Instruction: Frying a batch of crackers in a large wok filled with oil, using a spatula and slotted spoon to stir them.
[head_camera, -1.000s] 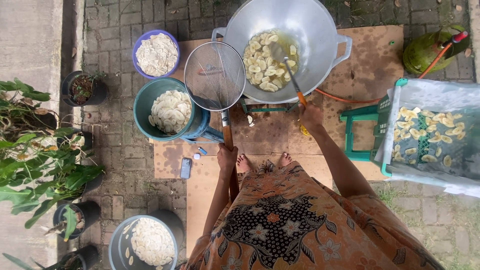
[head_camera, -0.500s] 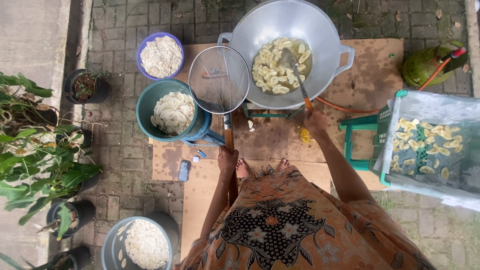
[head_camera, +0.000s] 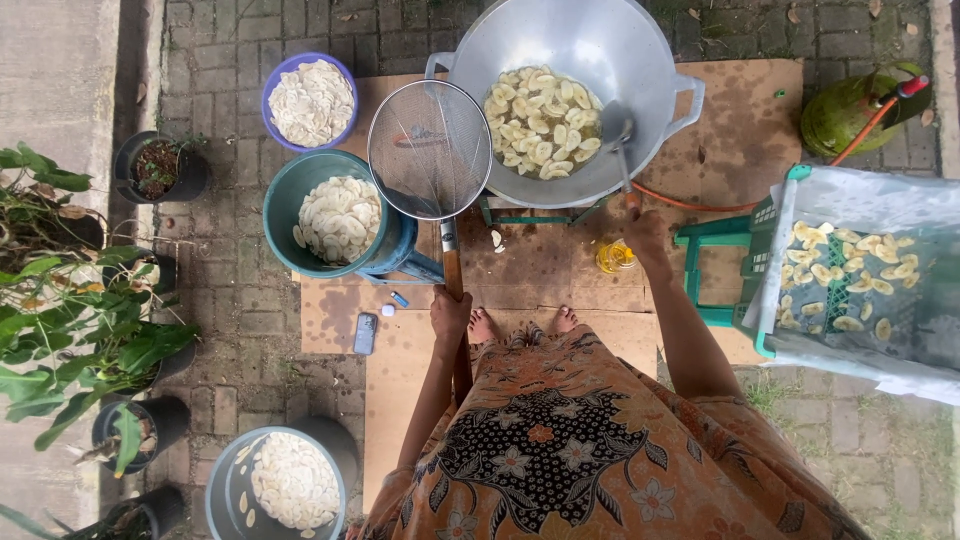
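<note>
Frying step: right hand (head_camera: 648, 232) grips spatula (head_camera: 618, 135) in wok (head_camera: 575, 95); left hand (head_camera: 450, 310) holds strainer (head_camera: 430, 150); scooping needs steadiness.

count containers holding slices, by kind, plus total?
Wok: 1
Buckets or tubs of pale raw slices: 3, purple, teal, grey
Lined crate of fried slices: 1
Total: 5

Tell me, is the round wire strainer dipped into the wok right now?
No, the strainer is held beside the wok, over its rim, by the left hand.
</note>
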